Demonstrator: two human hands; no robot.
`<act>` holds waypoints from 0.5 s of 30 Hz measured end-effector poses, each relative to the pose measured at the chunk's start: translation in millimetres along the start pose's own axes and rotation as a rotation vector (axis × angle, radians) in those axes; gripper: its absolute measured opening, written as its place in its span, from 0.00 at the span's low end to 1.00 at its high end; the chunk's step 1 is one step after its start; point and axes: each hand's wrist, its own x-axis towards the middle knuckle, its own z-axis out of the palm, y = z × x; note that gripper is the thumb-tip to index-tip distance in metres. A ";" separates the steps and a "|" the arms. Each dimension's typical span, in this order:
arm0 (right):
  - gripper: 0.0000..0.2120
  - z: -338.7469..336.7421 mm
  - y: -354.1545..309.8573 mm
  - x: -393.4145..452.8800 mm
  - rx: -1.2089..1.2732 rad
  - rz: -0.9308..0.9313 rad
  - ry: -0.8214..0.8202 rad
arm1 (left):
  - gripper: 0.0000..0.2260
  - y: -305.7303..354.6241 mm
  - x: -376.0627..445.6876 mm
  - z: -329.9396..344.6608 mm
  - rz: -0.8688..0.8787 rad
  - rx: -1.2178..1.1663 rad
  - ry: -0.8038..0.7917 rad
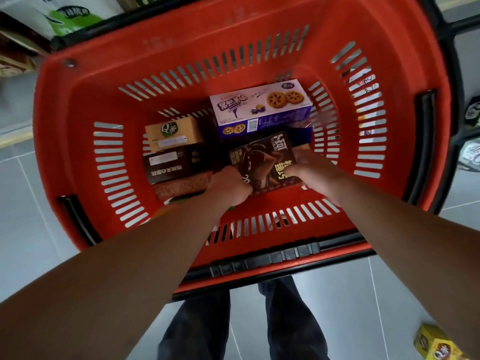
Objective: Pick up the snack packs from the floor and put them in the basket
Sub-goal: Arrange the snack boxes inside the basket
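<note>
head view: both hands are lowering a dark chocolate snack box (pixel 262 165) into the red basket (pixel 78 120), mid-frame. the left hand (pixel 230 187) curls round its lower left corner, and the right hand (pixel 311 170) pinches its right edge. next, likely release beside the purple biscuit box (pixel 259 105), then fetch the yellow pack (pixel 439 344) on the floor (pixel 389 294), lower right.

Floor (pixel 405 294): large grey tiles with pale grout lines. Yellow strip (pixel 13 137) along left edge. Stocked shelving (pixel 23 48) at upper left.
</note>
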 end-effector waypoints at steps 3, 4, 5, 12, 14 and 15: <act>0.10 2.8 -3.3 -5.0 -0.083 0.021 0.037 | 0.11 4.0 -4.4 -6.2 0.099 0.052 0.017; 0.10 3.4 -4.4 -10.1 -0.075 0.027 0.048 | 0.10 4.4 -7.4 -11.0 0.126 0.050 0.014; 0.12 4.2 -5.5 -18.0 -0.069 0.036 0.065 | 0.09 5.1 -12.6 -16.2 0.153 0.043 0.010; 0.14 3.3 -31.7 -111.3 -0.125 -0.004 0.321 | 0.18 28.8 -83.0 -55.7 0.341 0.126 0.036; 0.16 3.4 -30.3 -139.0 -0.077 -0.003 0.418 | 0.14 39.8 -106.4 -62.2 0.403 0.159 0.033; 0.18 0.9 -27.5 -157.4 -0.052 0.003 0.481 | 0.12 49.3 -120.6 -64.1 0.442 0.189 0.028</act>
